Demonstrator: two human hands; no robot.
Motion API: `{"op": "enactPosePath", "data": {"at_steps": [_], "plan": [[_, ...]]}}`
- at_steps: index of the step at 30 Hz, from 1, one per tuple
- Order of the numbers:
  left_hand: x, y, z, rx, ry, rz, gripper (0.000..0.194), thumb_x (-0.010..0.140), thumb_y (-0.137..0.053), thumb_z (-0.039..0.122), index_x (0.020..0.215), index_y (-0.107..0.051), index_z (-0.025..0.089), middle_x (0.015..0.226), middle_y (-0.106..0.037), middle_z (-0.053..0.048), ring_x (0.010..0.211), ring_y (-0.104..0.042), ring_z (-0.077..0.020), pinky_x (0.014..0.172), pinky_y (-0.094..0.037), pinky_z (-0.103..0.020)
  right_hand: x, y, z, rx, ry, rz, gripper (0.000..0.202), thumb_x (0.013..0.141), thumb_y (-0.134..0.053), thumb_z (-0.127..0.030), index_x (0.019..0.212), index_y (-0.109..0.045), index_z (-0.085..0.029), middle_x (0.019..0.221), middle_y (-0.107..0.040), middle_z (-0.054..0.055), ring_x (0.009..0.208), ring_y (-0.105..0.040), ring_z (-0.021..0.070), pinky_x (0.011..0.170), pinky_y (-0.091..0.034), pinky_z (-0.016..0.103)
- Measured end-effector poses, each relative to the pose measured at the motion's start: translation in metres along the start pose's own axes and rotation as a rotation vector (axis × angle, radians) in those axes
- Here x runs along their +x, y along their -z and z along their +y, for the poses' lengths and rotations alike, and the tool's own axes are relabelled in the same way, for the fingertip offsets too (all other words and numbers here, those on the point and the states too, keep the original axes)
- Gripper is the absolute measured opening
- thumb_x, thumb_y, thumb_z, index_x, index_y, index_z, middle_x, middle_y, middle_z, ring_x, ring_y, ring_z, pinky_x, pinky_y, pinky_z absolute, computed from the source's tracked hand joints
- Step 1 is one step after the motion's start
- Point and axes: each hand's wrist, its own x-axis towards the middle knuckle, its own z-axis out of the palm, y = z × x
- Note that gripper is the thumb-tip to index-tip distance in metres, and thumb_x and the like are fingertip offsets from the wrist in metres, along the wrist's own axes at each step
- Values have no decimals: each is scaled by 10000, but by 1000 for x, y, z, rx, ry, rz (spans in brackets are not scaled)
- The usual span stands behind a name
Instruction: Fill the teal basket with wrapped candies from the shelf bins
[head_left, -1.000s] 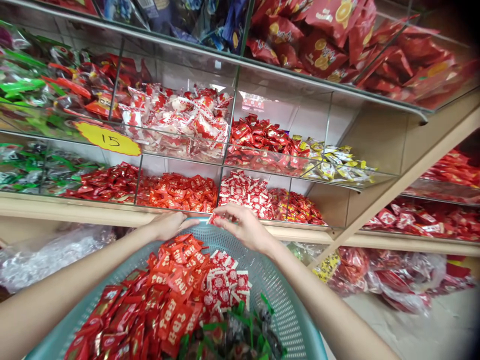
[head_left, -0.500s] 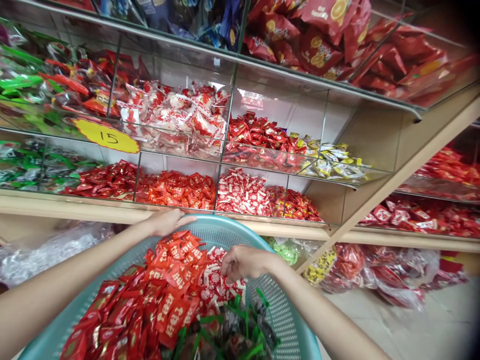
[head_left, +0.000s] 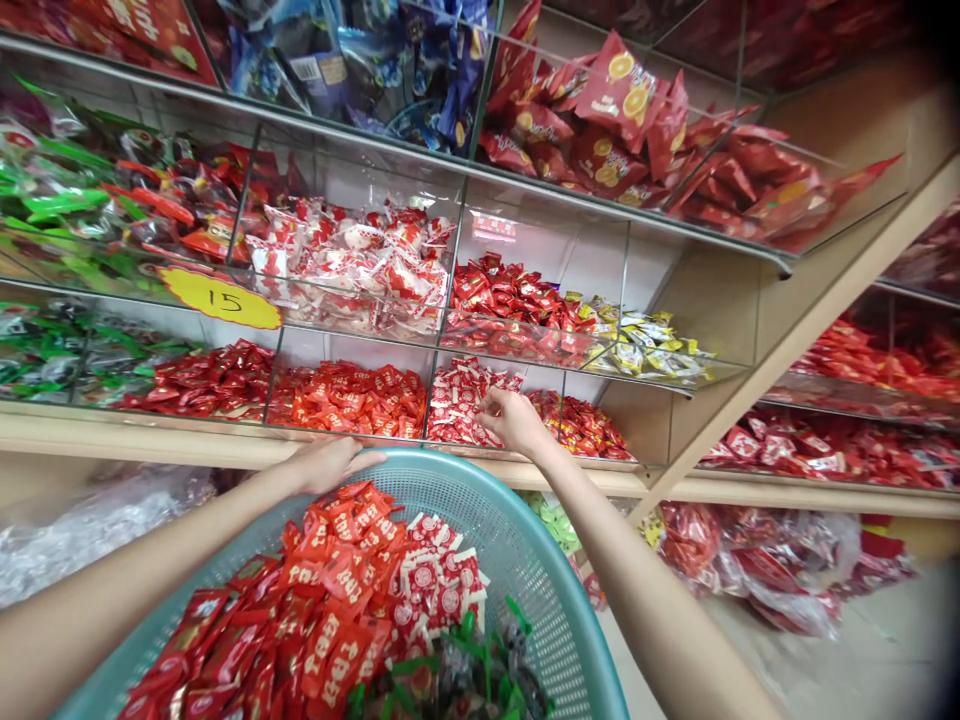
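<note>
My left hand (head_left: 330,465) is closed on the far rim of a teal plastic basket (head_left: 559,510). Red-orange candy packets (head_left: 341,560), small red-and-white candies (head_left: 435,580) and green-tied wrapped sweets (head_left: 480,665) fill much of the basket. Past the rim, my right hand (head_left: 512,418) reaches to the bottom shelf, at the compartment of red-and-white candies (head_left: 461,395). Its fingers are curled and apart from the thumb, with nothing visible in them. Left of that compartment lie red-orange packets (head_left: 360,395).
Clear-fronted shelves (head_left: 360,335) of wrapped sweets rise in tiers ahead, with a yellow tag (head_left: 221,298) reading 15. A slanting wooden post (head_left: 787,330) stands at the right. Plastic bags of goods (head_left: 757,560) lie on the floor below.
My right hand has left the candies in the basket and moved up and forward to the bottom shelf. The view has tilted up slightly. My left hand remains on the rim.
</note>
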Motion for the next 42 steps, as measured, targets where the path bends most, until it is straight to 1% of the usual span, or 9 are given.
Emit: {"op": "enactPosePath", "data": {"at_steps": [3, 5, 9, 14, 18, 28, 34, 38, 42], "plan": [[0, 0, -2, -23, -24, -2, 694, 800, -185, 714, 760, -643, 194, 783, -687, -91, 757, -640, -241, 698, -439, -289, 3, -12, 6, -133, -156, -3, 164, 743, -645, -314, 668, -586, -181, 708, -637, 43, 704, -573, 157, 598, -351, 240], [-1, 0, -2, -30, -30, -6, 671, 810, -198, 699, 754, -639, 195, 761, -681, -82, 746, -636, -238, 686, -436, -286, -2, -22, 7, -151, -204, -1, 227, 746, -645, -390, 669, -579, -187, 741, -638, 59, 732, -578, 174, 597, -348, 250], [-1, 3, -2, -45, -14, -17, 665, 801, -223, 707, 709, -628, 188, 712, -664, -69, 698, -623, -226, 641, -422, -272, -11, -36, 10, -128, -199, 30, 257, 750, -643, -432, 682, -576, -193, 782, -630, 54, 727, -566, 163, 590, -342, 246], [0, 1, -3, -71, -18, -36, 677, 789, -226, 721, 685, -627, 185, 699, -667, -64, 679, -623, -215, 622, -419, -261, -11, -43, 18, -60, -165, 77, 201, 758, -633, -353, 662, -573, -187, 750, -605, 30, 678, -536, 133, 578, -332, 232], [1, 1, -2, -68, -12, -29, 691, 785, -214, 728, 731, -639, 185, 770, -693, -72, 725, -632, -216, 690, -434, -266, -12, -44, 20, -36, -173, 106, 157, 767, -601, -285, 652, -570, -183, 764, -604, 29, 688, -532, 128, 602, -343, 232], [-1, 1, 2, -42, -13, -25, 708, 794, -184, 728, 711, -621, 177, 770, -681, -82, 733, -628, -222, 671, -431, -272, -14, -41, 16, -113, -219, 79, 135, 769, -543, -199, 650, -605, -188, 799, -627, 66, 753, -565, 167, 607, -344, 250], [3, -3, -1, -105, -33, -24, 692, 787, -227, 727, 699, -632, 173, 733, -679, -66, 698, -622, -207, 653, -431, -259, -14, -36, 14, -106, -269, 67, 114, 752, -603, -311, 724, -604, -201, 836, -641, 43, 774, -573, 167, 597, -340, 241], [4, -4, -3, -152, -51, -1, 670, 766, -279, 733, 705, -660, 185, 727, -689, -51, 698, -627, -202, 683, -439, -256, -12, -32, 9, -162, -306, 20, 67, 743, -593, -245, 784, -625, -203, 873, -651, 44, 821, -590, 177, 630, -365, 244], [1, -3, -4, -159, -44, 6, 663, 766, -295, 727, 753, -684, 190, 783, -707, -51, 753, -635, -212, 734, -440, -260, -16, -31, 3, -267, -273, 22, 130, 796, -522, -216, 806, -650, -199, 901, -654, 75, 859, -603, 194, 659, -390, 261]]}}
